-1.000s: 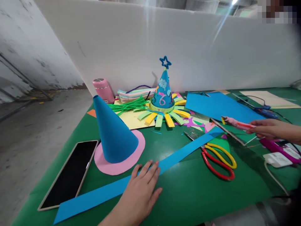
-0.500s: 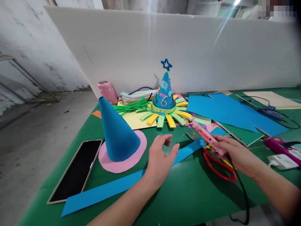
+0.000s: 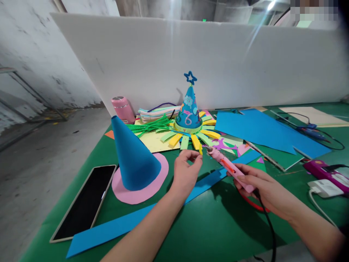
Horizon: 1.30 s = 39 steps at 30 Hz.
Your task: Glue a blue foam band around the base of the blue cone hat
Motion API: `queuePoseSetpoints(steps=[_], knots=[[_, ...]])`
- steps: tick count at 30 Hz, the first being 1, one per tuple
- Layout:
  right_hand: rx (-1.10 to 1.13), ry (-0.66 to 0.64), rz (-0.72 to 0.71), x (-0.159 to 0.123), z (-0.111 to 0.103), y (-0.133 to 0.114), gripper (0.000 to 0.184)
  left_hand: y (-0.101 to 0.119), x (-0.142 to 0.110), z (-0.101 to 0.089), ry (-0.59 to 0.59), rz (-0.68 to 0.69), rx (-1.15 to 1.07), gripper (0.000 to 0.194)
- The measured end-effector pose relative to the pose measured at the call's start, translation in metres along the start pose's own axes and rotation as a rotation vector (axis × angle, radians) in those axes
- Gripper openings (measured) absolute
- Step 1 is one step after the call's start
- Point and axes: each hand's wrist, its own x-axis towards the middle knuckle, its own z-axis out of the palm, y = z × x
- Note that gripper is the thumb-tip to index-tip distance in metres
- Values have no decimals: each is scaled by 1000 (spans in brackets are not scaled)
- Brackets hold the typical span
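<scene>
My right hand (image 3: 251, 182) grips a pink hot glue pen (image 3: 231, 169), its metal nozzle pointing up and left and a black cord trailing down. Just left of the nozzle, my left hand (image 3: 188, 169) is closed in a pinch, with a small yellow piece (image 3: 201, 149) showing at its fingertips. Beneath both hands a long blue paper strip (image 3: 111, 225) runs diagonally across the table. A plain blue paper cone (image 3: 135, 160) leans on a pink paper disc (image 3: 128, 196) to the left. Red-handled scissors (image 3: 256, 206) are mostly hidden under my right hand.
A decorated blue party hat (image 3: 189, 112) with a star stands at the back. Green pipe cleaners (image 3: 149, 126), a pink bottle (image 3: 123, 109), a phone (image 3: 84, 203), blue sheets (image 3: 253, 129) and a white charger (image 3: 324, 188) lie around. A white board (image 3: 152, 62) walls off the back.
My left fingers have closed into a pinch, with a yellow piece now at their tips. The glue pen has moved slightly left and down, nearer to the left hand.
</scene>
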Motion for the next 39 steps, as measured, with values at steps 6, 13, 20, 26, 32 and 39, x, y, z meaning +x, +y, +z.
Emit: queuePoseSetpoints(steps=[6,13,20,26,32,39], knots=[[204,239,15,8,-11,3,26,-18,14,-7,40,2,123,9],[349,185,45,1,-20,-8,13,-26,45,-10,79,130,316,14],[472,-25,137,-9,-8,-5,16,18,8,14,-9,394,206,14],[397,-58,113,-10,3,-3,16,32,0,19,-2,424,106,13],[304,-47,84,-11,8,-2,14,32,-5,16,11,411,120,8],[135,90,-23,-12,14,-2,21,27,-6,13,50,339,108,12]])
